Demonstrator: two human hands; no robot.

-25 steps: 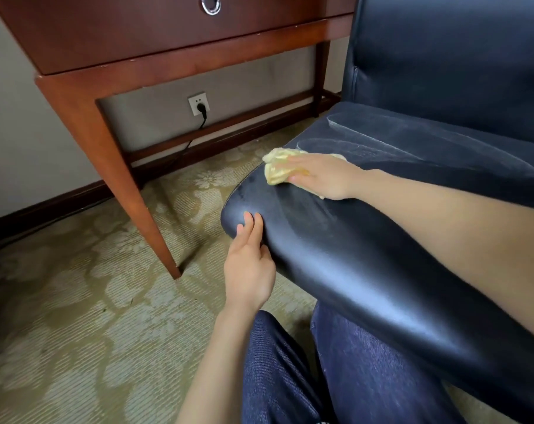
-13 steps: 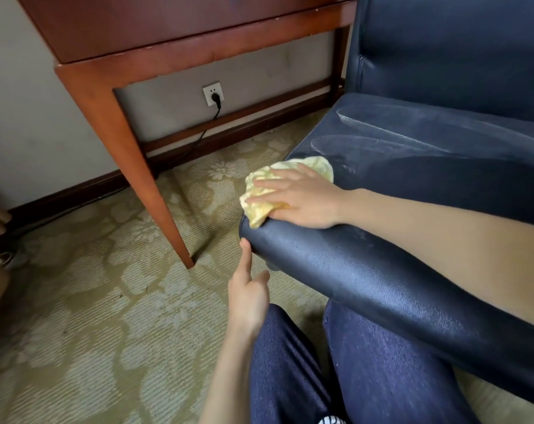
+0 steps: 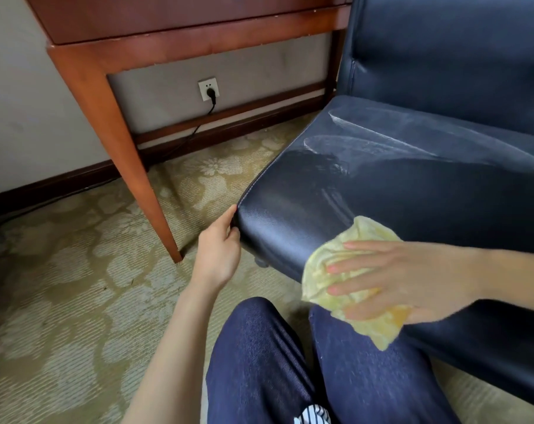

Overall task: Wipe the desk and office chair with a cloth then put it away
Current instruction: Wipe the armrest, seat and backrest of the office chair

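On smooth navy leather chair point(image 3: 412, 191), right hand point(image 3: 412, 276) pressing crumpled yellow cloth point(image 3: 329, 261)

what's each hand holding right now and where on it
Left hand grips the chair seat at its front corner. Right hand presses the yellow cloth flat against the seat's front edge.

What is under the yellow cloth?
The yellow cloth lies on the front edge of the dark chair seat, pressed by the right hand. The leather directly beneath it is covered.
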